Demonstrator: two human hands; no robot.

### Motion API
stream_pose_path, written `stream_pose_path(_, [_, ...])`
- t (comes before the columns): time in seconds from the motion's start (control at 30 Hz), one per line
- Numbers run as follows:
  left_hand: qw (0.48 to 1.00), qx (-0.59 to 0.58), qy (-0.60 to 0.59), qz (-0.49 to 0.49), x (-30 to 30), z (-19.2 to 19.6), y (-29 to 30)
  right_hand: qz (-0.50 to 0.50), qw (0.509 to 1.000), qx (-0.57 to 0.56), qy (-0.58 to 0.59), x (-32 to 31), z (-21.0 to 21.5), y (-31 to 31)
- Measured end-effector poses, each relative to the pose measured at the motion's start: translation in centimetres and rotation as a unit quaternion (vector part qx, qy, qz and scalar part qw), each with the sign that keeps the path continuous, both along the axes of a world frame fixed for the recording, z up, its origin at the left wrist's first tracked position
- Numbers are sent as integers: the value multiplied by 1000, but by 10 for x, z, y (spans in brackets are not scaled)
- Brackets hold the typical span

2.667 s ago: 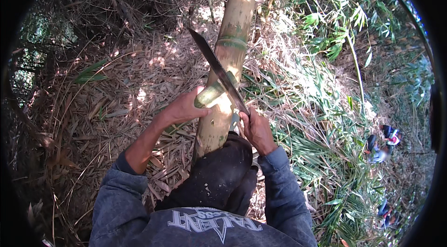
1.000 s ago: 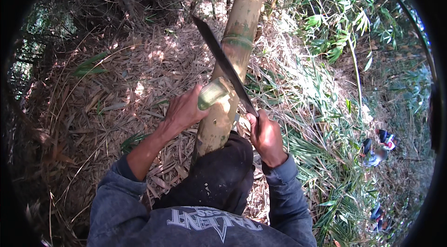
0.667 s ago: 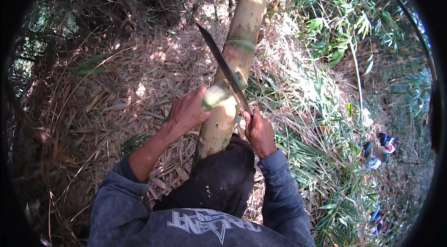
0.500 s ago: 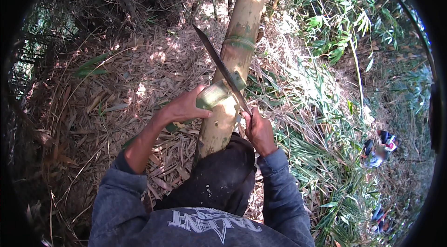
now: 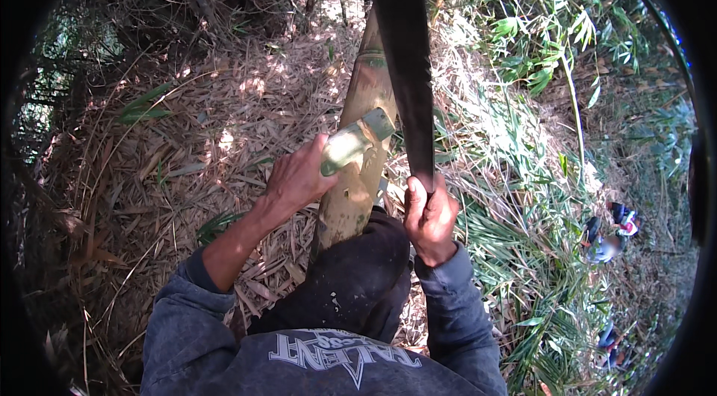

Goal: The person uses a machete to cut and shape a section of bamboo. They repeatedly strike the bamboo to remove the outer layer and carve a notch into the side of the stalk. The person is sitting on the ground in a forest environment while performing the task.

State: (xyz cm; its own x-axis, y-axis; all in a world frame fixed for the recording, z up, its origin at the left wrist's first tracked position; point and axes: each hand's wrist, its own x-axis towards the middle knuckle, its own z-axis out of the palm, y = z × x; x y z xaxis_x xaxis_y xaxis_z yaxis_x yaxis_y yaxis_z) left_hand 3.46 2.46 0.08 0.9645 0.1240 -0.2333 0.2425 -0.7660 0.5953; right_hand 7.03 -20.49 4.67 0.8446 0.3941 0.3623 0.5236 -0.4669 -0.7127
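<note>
My left hand (image 5: 299, 172) is closed on the near end of a short green bamboo piece (image 5: 347, 148). A pale notch crosses that piece close to its far end. It rests slantwise over a thick yellowish bamboo trunk (image 5: 349, 198), which runs away from my knee. My right hand (image 5: 433, 217) grips a machete by its handle, hidden inside the fingers. The dark, broad machete blade (image 5: 409, 60) is raised, pointing up and away, apart from the bamboo piece and covering part of the trunk behind it.
Dry leaf litter (image 5: 187, 172) covers the ground on the left. Green bamboo leaves (image 5: 493, 239) lie to the right, beside a thin upright stem (image 5: 572, 105). My dark-trousered knee (image 5: 351, 269) is against the trunk's near end. Another person (image 5: 609, 235) is far off at the right.
The machete has lifted off the bamboo piece and swung upright, toward the camera. My right hand has shifted slightly right and turned. My left hand still holds the piece on the trunk.
</note>
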Motion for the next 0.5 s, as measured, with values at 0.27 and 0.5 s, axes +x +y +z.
stream_pose_path(0.27, [995, 14, 98, -5, 11, 13, -2, 25, 984, -158, 73, 15, -63, -13])
stream_pose_path(0.5, [994, -103, 27, -32, 7, -4, 13, 38, 979, -191, 56, 13, -26, -16])
